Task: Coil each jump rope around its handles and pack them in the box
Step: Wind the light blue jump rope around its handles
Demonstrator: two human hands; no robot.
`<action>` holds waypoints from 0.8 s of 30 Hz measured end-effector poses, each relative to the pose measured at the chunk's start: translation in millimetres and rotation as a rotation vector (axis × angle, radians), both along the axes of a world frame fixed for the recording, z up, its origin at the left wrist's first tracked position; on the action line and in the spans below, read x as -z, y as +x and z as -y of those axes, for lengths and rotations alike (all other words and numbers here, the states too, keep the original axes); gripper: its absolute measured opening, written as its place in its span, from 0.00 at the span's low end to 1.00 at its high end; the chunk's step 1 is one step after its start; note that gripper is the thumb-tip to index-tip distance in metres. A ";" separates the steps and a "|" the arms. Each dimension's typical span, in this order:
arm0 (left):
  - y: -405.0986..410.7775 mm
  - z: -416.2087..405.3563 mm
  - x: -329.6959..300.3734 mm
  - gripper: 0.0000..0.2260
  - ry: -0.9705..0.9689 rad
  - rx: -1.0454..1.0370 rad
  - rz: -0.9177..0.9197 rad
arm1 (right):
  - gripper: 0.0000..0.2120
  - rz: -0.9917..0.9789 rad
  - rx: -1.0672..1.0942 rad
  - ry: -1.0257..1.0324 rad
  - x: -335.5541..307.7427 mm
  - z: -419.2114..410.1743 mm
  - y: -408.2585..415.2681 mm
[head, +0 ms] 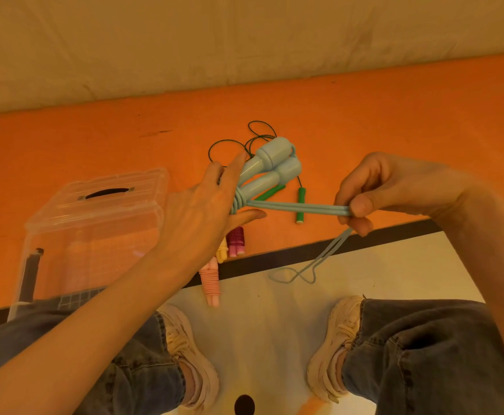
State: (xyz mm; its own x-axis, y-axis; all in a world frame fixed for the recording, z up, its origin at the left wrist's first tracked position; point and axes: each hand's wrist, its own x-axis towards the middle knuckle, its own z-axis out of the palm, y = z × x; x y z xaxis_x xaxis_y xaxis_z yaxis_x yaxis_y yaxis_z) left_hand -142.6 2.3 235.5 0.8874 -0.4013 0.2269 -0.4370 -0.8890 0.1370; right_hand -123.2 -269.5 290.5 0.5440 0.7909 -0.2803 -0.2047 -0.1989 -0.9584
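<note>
My left hand (205, 211) holds the two light blue jump rope handles (270, 167) side by side above the orange mat, with a few turns of blue cord wrapped round them near my thumb. My right hand (376, 193) pinches the doubled blue cord (298, 207) pulled taut to the right; its loose end (298, 275) hangs down over the floor. A green jump rope (301, 202) lies uncoiled on the mat behind. A clear plastic box (95, 232) with its lid on stands at the left.
Three coiled ropes lie near the mat's front edge: a maroon one (236, 241), a yellow one (222, 253) and a pink one (211, 284). The orange mat (394, 115) ends at a beige wall. My knees and shoes are below.
</note>
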 end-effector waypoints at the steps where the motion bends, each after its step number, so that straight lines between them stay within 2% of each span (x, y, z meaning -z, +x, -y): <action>1: -0.5 0.3 0.2 0.38 0.013 -0.012 0.002 | 0.12 0.003 -0.013 -0.006 -0.1 -4.0 -1.0; 4: 4.3 -4.2 1.3 0.33 0.031 -0.064 0.008 | 0.15 0.032 -0.030 -0.043 -2.4 -9.0 -2.9; 8: 8.5 -14.4 -0.1 0.29 0.072 -0.114 0.045 | 0.19 0.106 0.089 -0.148 -4.8 4.7 -2.3; 13: 9.2 -22.8 1.5 0.31 0.059 -0.167 0.001 | 0.26 0.198 0.247 -0.228 -1.5 18.2 -3.1; 18: 16.4 -35.7 1.1 0.30 0.038 -0.199 -0.045 | 0.28 0.303 0.311 -0.305 -5.4 31.5 -3.0; 24: 17.2 -38.0 7.0 0.29 0.144 0.004 -0.058 | 0.23 0.445 0.618 -0.251 -3.2 39.2 6.4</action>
